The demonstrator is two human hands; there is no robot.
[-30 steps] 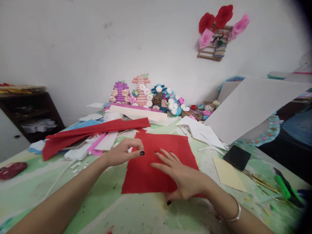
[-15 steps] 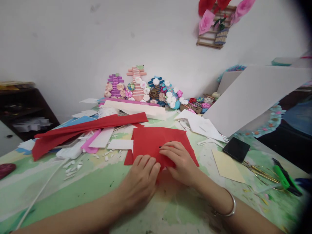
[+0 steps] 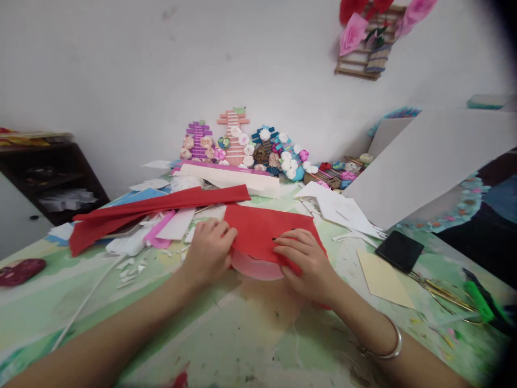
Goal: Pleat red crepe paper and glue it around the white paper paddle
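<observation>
A red paper sheet (image 3: 262, 231) lies on the paint-stained green table (image 3: 250, 334), its near edge curled up off the surface into a loose fold. My left hand (image 3: 208, 250) is closed on the sheet's left near edge, fingers curled over it. My right hand (image 3: 305, 261) presses on the right side of the fold, fingers bent around the paper's edge. A silver bangle (image 3: 383, 345) sits on my right wrist.
Long red paper strips (image 3: 157, 207), pink and white offcuts lie at left. A black phone (image 3: 399, 251), a cream paper piece (image 3: 382, 280), scissors (image 3: 440, 296) and a green marker (image 3: 479, 302) lie at right. A big white sheet (image 3: 424, 161) leans at back right; paper flower crafts (image 3: 250, 151) line the wall.
Both hands went from lying flat on the red sheet to gripping its near edge and have rolled that edge up and away from me. The sheet now looks shorter.
</observation>
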